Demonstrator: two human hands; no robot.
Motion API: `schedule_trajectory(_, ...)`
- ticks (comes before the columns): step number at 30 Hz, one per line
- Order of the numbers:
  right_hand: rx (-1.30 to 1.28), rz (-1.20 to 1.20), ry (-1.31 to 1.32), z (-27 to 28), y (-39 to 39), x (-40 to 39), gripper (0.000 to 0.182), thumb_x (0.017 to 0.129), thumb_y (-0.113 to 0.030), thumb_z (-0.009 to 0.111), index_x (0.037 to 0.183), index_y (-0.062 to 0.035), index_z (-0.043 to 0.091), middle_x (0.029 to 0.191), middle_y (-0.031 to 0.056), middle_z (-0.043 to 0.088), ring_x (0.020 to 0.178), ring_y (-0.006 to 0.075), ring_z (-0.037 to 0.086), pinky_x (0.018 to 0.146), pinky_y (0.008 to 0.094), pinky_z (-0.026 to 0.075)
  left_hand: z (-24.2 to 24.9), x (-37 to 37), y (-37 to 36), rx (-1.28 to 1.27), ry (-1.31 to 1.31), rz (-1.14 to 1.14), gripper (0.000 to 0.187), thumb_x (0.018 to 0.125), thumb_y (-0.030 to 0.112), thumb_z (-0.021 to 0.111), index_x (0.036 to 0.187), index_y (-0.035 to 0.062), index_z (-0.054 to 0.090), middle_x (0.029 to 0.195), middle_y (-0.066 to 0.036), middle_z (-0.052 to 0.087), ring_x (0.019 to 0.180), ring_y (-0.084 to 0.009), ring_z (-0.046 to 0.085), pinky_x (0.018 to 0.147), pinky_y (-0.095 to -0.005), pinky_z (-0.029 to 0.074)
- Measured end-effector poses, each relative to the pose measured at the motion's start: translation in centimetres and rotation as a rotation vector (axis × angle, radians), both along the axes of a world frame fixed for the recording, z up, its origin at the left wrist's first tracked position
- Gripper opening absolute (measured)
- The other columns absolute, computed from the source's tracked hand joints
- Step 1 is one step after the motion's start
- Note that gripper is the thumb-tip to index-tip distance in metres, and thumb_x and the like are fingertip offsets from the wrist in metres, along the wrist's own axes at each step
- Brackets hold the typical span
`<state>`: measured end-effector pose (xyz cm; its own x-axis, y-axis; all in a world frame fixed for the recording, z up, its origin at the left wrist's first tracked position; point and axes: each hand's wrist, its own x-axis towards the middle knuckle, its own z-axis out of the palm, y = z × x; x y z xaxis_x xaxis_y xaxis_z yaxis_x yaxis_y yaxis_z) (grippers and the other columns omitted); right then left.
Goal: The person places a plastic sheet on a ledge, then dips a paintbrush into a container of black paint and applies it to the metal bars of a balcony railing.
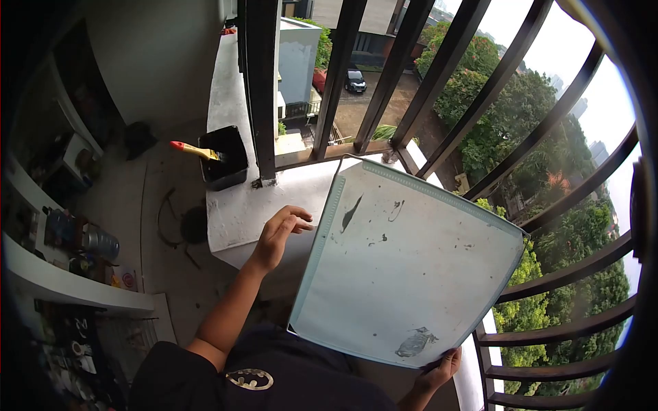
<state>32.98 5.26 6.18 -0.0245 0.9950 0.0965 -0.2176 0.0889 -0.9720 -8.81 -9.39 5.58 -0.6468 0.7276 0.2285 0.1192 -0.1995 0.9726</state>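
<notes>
A square, pale greenish-white panel [411, 267] with a thin rim, dark smudges and worn patches is tilted up in front of me. My right hand [442, 371] grips its lower right corner, fingers behind the edge. Beside the panel's left edge is my left hand [277, 236], empty, its fingers loosely stretched and the tips close to the rim. A paintbrush [199, 151] with a red and yellow handle rests across a black square container [226, 175] on the white ledge [236, 216], off to the left of both hands.
Dark railing bars [439, 75] rise behind the panel and curve round the right side. Outside are trees [521, 116] and a parked car [355, 80] below. Down on the left, bottles [99, 240] and other items line a shelf, with a dark round object [195, 225] on the floor.
</notes>
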Motion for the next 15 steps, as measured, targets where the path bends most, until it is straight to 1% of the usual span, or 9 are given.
schedule_trajectory(1,0.013,0.052,0.011,0.2,-0.2,-0.3,0.027,0.108,-0.02,0.048,0.108,0.004,0.059,0.102,0.0102,0.065,0.094,0.0156,0.06,0.087,0.0289,0.047,0.1,0.6,-0.4,0.001,0.003,0.002,0.048,0.109,0.041,0.035,0.12,-0.0003,0.058,0.119,-0.01,0.063,0.107,-0.0189,0.065,0.097,-0.035,0.047)
schedule_trajectory(3,-0.007,0.066,-0.018,0.2,-0.9,-2.3,0.027,0.108,-0.021,0.049,0.099,0.0024,0.059,0.095,0.0068,0.063,0.088,0.0125,0.057,0.082,0.0265,0.045,0.4,1.6,-1.7,0.115,-0.281,-0.186,0.072,0.107,0.06,0.024,0.137,-0.0002,0.049,0.132,-0.011,0.059,0.12,-0.0198,0.06,0.102,-0.0357,0.045)
schedule_trajectory(4,-0.013,0.128,-0.025,-0.3,-1.1,-2.9,0.028,0.108,-0.022,0.05,0.094,0.001,0.058,0.09,0.004,0.061,0.084,0.0103,0.053,0.078,0.025,0.042,1.4,3.0,-2.2,0.121,-0.359,-0.166,0.087,0.103,0.07,0.018,0.15,-0.0001,0.037,0.14,-0.012,0.055,0.129,-0.0205,0.054,0.106,-0.0359,0.043)
schedule_trajectory(6,-0.02,0.158,-0.096,-0.6,-1.9,-4.5,0.034,0.108,-0.024,0.051,0.082,-0.003,0.053,0.077,-0.0037,0.051,0.073,0.0049,0.04,0.067,0.0218,0.033,-3.1,3.0,-4.6,0.053,-0.538,-0.157,0.086,0.104,0.068,0.019,0.152,-0.0008,0.037,0.142,-0.012,0.054,0.128,-0.0196,0.051,0.107,-0.0351,0.043)
schedule_trajectory(9,-0.115,0.206,-0.141,-2.3,-1.9,-5.6,0.035,0.107,-0.024,0.054,0.079,-0.0037,0.054,0.073,-0.0067,0.047,0.068,0.0037,0.036,0.062,0.0213,0.03,-6.8,3.1,-7.8,0.091,-0.644,-0.157,0.077,0.107,0.061,0.024,0.147,-0.001,0.043,0.136,-0.011,0.058,0.122,-0.0184,0.055,0.104,-0.0339,0.044)
schedule_trajectory(11,-0.17,0.266,-0.126,-3.7,-1.3,-5.5,0.031,0.107,-0.022,0.054,0.083,-0.0021,0.059,0.074,-0.0051,0.053,0.069,0.0042,0.042,0.063,0.0216,0.034,-7.9,3.0,-9.3,0.174,-0.669,-0.236,0.069,0.109,0.055,0.028,0.144,-0.001,0.047,0.132,-0.011,0.06,0.119,-0.0178,0.057,0.103,-0.0333,0.045)
schedule_trajectory(13,-0.318,0.331,-0.157,-3.9,-1.3,-6.7,0.028,0.107,-0.02,0.054,0.089,0.0,0.063,0.078,-0.0021,0.06,0.071,0.0055,0.049,0.066,0.0225,0.04,-6.9,3.2,-9.7,-0.093,-0.463,-0.105,0.052,0.11,0.041,0.037,0.138,-0.0004,0.052,0.122,-0.009,0.064,0.11,-0.0156,0.06,0.097,-0.031,0.047)
schedule_trajectory(14,-0.347,0.366,-0.15,-5.2,-0.9,-6.6,0.027,0.106,-0.018,0.053,0.093,0.0018,0.065,0.081,0.0006,0.064,0.072,0.0072,0.054,0.068,0.0237,0.043,-5.9,4.2,-9.0,-0.06,-0.496,0.024,0.039,0.109,0.03,0.043,0.131,0.0001,0.055,0.115,-0.008,0.066,0.104,-0.0135,0.061,0.093,-0.0287,0.048)
schedule_trajectory(15,-0.344,0.353,-0.15,-5.4,-0.8,-7.0,0.027,0.106,-0.018,0.053,0.093,0.0018,0.065,0.081,0.0006,0.064,0.072,0.0072,0.054,0.068,0.0237,0.043,-5.8,4.2,-9.0,-0.059,-0.498,0.012,0.039,0.109,0.03,0.043,0.131,0.0001,0.055,0.115,-0.008,0.066,0.104,-0.0135,0.061,0.093,-0.0287,0.048)
